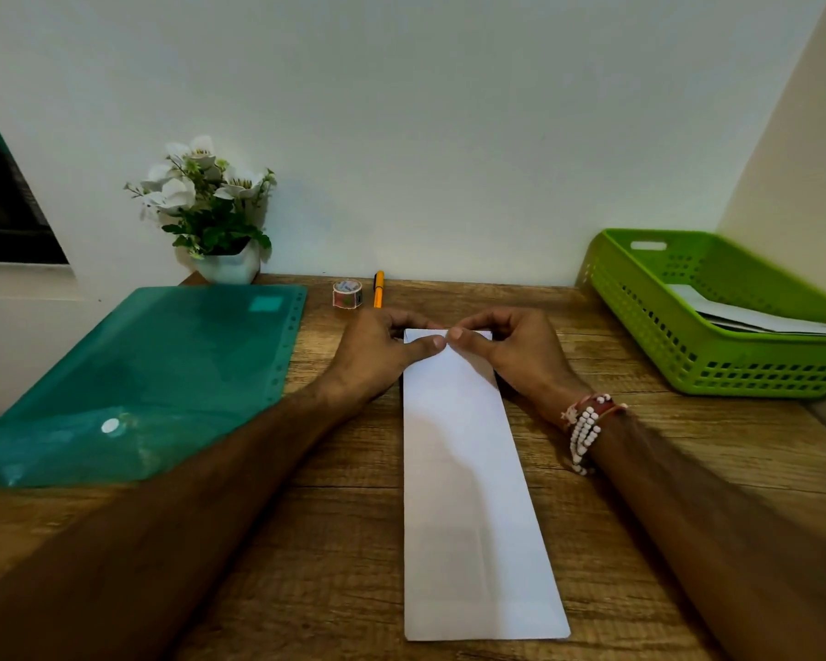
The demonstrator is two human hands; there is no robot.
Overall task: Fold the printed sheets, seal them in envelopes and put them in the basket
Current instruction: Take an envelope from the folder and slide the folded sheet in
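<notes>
Both hands meet at the far end of the envelope: my left hand and right hand each pinch that end, thumbs on top with tips almost touching, fingers curled over the far edge. The envelope lies flat and lengthwise on the worktop, running from my hands back toward me. To the right, well apart, the green basket holds white papers. A teal folder lies to the left. Beyond my hands I see a tape roll, a pen just beside it, and a flower pot by the wall.
</notes>
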